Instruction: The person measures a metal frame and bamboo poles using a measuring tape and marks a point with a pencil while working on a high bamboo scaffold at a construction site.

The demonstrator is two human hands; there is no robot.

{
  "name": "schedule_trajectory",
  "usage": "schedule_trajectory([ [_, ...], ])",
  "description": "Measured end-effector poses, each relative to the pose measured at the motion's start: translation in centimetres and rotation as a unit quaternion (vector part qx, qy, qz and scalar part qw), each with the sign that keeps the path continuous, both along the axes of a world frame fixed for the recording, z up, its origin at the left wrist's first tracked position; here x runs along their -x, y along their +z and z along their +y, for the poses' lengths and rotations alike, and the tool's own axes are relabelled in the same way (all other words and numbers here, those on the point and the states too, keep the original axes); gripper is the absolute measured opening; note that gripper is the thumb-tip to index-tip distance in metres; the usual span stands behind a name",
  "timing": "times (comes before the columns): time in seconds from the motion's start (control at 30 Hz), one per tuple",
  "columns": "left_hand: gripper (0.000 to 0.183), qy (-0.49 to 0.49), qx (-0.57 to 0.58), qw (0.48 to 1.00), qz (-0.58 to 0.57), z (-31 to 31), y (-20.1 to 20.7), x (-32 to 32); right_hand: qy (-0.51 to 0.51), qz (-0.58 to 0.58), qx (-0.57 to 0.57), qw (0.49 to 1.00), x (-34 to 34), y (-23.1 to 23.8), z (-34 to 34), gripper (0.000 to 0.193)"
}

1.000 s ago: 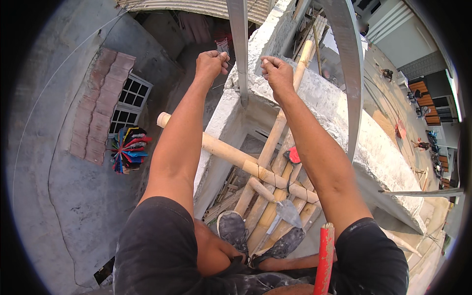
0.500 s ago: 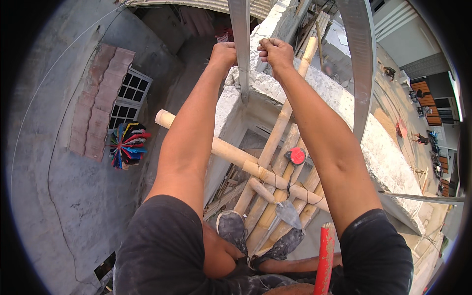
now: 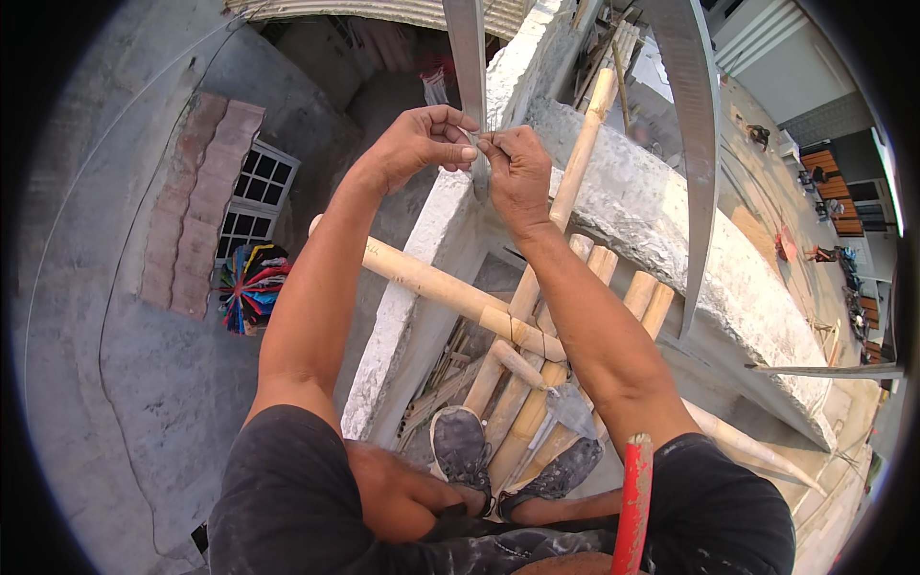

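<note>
My left hand [image 3: 419, 149] is raised beside an upright grey metal strip [image 3: 467, 57], its thumb and fingers apart. Just right of it, my right hand [image 3: 518, 177] is closed in a pinch near the strip's lower part. What the pinch holds, if anything, is too small to make out. The fingertips of both hands almost meet in front of the strip, which stands at a rough white wall corner. Below, a trowel [image 3: 573, 412] with a wooden handle lies on the bamboo poles [image 3: 498, 407] by my shoes.
A bamboo crosspiece [image 3: 431, 285] is tied over the poles under my feet. A curved metal strip [image 3: 697, 144] rises at the right beside the broken concrete ledge [image 3: 661, 225]. A red handle [image 3: 632, 503] sticks up at my waist. The ground lies far below on both sides.
Both hands have come down and closer together along the metal strip. My left hand has spread its fingers. The red tape measure is now out of sight around my right forearm.
</note>
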State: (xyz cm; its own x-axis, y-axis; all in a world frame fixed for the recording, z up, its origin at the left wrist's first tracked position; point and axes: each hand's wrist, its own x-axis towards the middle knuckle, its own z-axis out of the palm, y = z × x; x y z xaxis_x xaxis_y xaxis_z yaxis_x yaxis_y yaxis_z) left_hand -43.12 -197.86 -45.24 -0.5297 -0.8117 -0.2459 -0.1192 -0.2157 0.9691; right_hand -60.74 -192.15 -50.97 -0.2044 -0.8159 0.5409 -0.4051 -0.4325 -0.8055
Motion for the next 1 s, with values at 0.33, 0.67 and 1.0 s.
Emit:
schedule_trajectory([
  [0.33, 0.026, 0.093, 0.180, 0.978, 0.051, 0.6, -3.3, -0.2, 0.007, 0.127, -0.024, 0.992, -1.6, 0.2, -0.6, 0.001],
  [0.67, 0.016, 0.104, 0.080, 0.990, 0.061, 1.1, -3.1, -0.4, -0.002, 0.090, -0.013, 0.996, -2.5, -0.1, -0.8, 0.006],
  [1.0, 0.004, 0.244, -0.030, 0.946, 0.211, 0.4, -6.1, -0.1, 0.011, 0.017, -0.039, 0.999, -2.2, 0.2, -0.9, 0.011],
])
